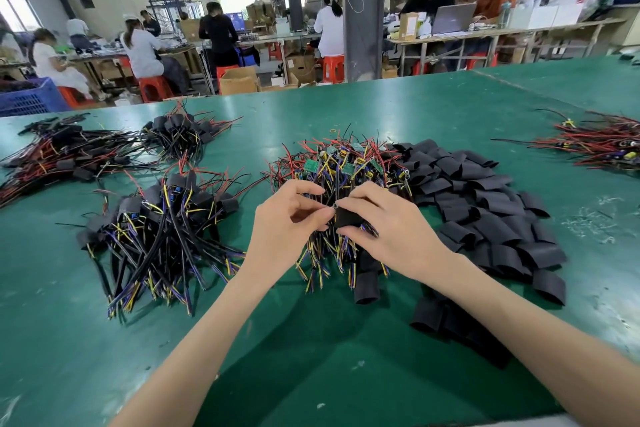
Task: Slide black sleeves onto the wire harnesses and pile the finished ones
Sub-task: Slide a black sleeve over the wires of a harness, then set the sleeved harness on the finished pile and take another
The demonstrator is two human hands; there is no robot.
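You're mid-sleeving 1 unit. Your right hand point(384, 222) pinches a black sleeve point(348, 217) between thumb and curled fingers, just above the unsleeved pile point(346, 163). Your left hand point(291, 215) pinches the tip of a harness point(335, 207) at the sleeve's mouth. How far the harness is inside, can't tell.

Done: 3 finished piles sit on the green table point(450, 107) to your left. The near pile point(166, 218) is just beside your left wrist, the middle pile point(180, 135) lies behind it, and the far-left pile point(59, 156) is long and spread out.

Left: the unsleeved pile under your hands looks big, with bare green boards showing. The far-right bundle point(602, 146) of red and black wires looks unsleeved too. The loose sleeves point(485, 204) are heaped just right of your hands, with plenty remaining. Judgement: roughly halfway, with lots of work left.
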